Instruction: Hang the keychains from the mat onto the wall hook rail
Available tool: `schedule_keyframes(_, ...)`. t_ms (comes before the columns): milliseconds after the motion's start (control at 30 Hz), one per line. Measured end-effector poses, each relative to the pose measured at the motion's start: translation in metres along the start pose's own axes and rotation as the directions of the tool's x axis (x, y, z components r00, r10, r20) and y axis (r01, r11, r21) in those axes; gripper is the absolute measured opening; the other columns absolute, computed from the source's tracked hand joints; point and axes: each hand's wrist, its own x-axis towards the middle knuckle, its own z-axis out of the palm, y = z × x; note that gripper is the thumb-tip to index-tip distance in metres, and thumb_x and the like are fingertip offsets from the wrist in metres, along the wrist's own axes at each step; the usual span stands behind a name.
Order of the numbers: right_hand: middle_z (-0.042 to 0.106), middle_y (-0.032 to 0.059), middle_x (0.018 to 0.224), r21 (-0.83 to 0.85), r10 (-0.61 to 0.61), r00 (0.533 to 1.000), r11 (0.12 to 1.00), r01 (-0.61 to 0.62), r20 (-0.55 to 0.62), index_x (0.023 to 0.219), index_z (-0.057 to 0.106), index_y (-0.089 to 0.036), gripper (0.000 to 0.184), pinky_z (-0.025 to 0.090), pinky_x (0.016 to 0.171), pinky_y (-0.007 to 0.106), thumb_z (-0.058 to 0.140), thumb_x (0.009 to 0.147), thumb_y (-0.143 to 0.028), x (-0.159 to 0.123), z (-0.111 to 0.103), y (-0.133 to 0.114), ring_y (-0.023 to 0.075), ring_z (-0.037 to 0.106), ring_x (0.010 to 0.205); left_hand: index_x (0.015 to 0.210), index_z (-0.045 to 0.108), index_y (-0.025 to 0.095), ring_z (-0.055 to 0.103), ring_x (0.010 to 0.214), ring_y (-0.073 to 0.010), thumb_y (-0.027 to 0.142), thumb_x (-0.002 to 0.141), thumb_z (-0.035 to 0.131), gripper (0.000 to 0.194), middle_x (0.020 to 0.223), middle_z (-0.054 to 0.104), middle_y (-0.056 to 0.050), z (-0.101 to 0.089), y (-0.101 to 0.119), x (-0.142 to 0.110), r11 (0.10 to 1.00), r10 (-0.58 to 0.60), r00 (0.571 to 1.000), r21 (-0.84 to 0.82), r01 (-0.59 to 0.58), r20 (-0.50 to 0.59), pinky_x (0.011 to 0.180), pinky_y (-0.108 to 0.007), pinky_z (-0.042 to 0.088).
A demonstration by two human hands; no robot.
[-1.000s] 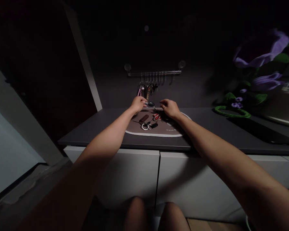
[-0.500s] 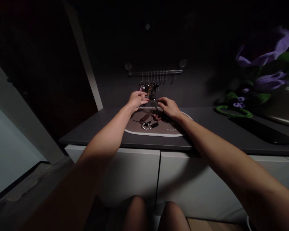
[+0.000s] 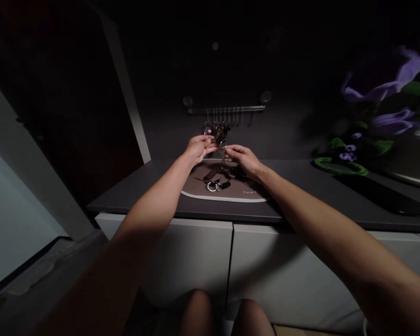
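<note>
Key (image 3: 223, 151) sits pinched between the closed fingers of the left hand (image 3: 199, 148) and right hand (image 3: 241, 159), above the brown mat (image 3: 196, 193) and below the hook rail (image 3: 227, 108), where a steady, light pinch guards against slipping.

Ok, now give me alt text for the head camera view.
The left hand and right hand meet at a small metal key, held above a brown mat. A wall-mounted rail of hanging keys is behind them, and a key ring lies on the mat.
</note>
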Motion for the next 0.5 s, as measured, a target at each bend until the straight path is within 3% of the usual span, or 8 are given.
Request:
schedule_keyframes(300,0.06,-0.0009,0.071,0.039,0.0,1.0,0.999,0.001,-0.02,0.076,0.061,-0.016,0.031,0.044,0.064,0.022,0.068,0.062,-0.042,0.0,-0.0002,-0.0024,0.007,0.052,0.063,0.09,0.054,0.008,0.062,0.077,-0.0126,-0.001,0.078,0.042,0.019,0.078,0.062,-0.007,-0.0027,-0.0035,0.0044,0.997,0.02,1.0,-0.071,-0.02,-0.007,0.087,-0.042,0.046)
schedule_keyframes(500,0.061,0.0009,0.079,0.035,-0.035,0.997,0.999,0.037,-0.069,0.076,0.057,-0.016,0.032,0.044,0.067,0.022,0.065,0.064,-0.045,0.0007,-0.0032,-0.0038,0.0089,0.055,0.072,0.08,0.053,0.008,0.062,0.07,-0.0109,-0.001,0.078,0.04,0.016,0.068,0.058,-0.004,-0.0071,-0.0043,0.0079,0.998,0.011,0.995,-0.068,-0.017,-0.097,0.082,-0.037,0.049)
